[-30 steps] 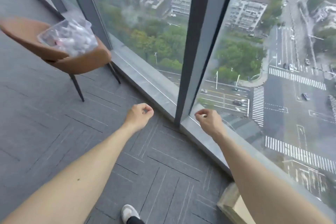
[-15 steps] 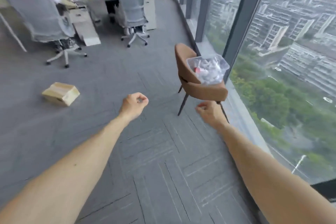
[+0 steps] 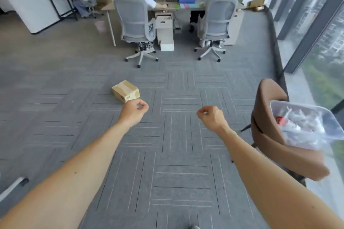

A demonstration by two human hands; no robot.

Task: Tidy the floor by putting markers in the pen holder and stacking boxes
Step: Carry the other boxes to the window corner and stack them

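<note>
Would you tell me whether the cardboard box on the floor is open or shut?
Shut: the cardboard box has tape across its closed top flaps.

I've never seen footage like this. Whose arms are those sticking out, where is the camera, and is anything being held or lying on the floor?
There is no machine here. The camera is worn on a person's head and looks forward and down, so the two bare arms reaching into the picture are that person's own. The left hand and the right hand are both loosely curled into fists, and nothing can be seen in either. On the grey carpet, just beyond the left hand, lies a small cardboard box. To the right, by the window, stands a brown chair with a clear plastic bin of small items on its seat. Farther back, people sit at desks. No markers or pen holder can be made out in this view.
</note>
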